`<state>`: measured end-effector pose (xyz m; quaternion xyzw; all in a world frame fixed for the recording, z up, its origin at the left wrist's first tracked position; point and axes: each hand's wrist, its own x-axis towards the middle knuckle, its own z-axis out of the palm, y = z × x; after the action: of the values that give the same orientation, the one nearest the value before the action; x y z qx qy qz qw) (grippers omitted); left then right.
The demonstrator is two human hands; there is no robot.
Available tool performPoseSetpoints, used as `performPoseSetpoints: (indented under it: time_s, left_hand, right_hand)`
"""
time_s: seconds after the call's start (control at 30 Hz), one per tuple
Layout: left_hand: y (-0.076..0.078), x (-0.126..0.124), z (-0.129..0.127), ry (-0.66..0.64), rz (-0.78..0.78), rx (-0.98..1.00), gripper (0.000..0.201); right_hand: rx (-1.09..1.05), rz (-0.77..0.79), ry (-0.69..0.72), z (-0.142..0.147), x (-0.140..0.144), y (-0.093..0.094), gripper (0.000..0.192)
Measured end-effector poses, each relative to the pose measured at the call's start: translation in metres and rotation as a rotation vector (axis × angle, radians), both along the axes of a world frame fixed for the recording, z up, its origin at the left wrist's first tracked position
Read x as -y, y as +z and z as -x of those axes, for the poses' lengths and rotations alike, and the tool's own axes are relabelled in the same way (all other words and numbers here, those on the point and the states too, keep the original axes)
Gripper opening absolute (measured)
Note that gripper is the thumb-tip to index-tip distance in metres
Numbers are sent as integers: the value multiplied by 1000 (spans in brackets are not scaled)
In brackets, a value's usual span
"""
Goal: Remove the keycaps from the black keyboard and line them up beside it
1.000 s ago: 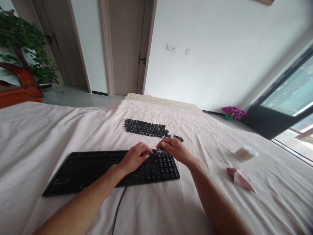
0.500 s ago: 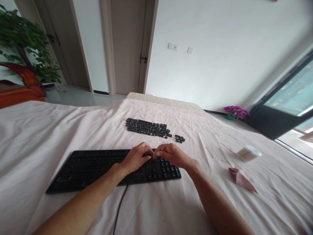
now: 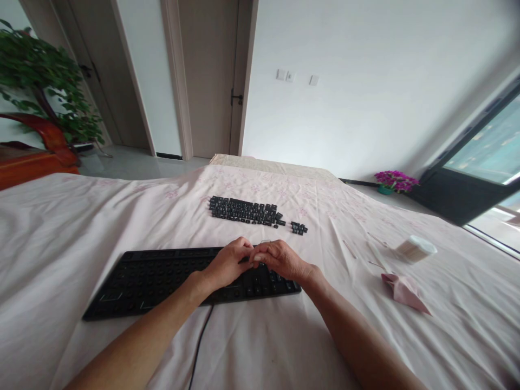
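A bed (image 3: 81, 227) covered by a pale pink sheet fills most of the view. On it, at the centre, a black keyboard (image 3: 162, 276) is laid lengthwise, its cable (image 3: 197, 346) trailing toward 6 o'clock. Over the keyboard's right part the left hand (image 3: 225, 264) and the right hand (image 3: 280, 260) are brought together, fingertips touching; the fingers of both are curled and bunched close, but what is pinched between them cannot be told. At 12 o'clock from the hands, well apart, removed keycaps (image 3: 244, 210) are set out in rows, with a small cluster of keycaps (image 3: 299, 228) just beside them. At 3 o'clock a pink folded cloth (image 3: 404, 292) is seen, and near it a round white container (image 3: 415, 248).
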<state>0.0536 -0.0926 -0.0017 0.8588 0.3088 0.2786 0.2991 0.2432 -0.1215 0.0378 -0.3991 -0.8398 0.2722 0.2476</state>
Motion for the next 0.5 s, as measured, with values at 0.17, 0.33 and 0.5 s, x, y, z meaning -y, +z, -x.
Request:
performPoseSetpoints:
  time_s: [0.17,0.33,0.5]
  left_hand:
    - [1,1,0,-13,-13,-22,14]
    - [-1,1,-1,3,-19,-30,22]
    - [-2,0,-2,-3,-18,-39,13]
  right_hand:
    - [-90,57,-40,-5,4,-5,33]
    - [-176,64,-146,-5,6,-13,33]
    - [0,-108,-92,7,11,-13,31]
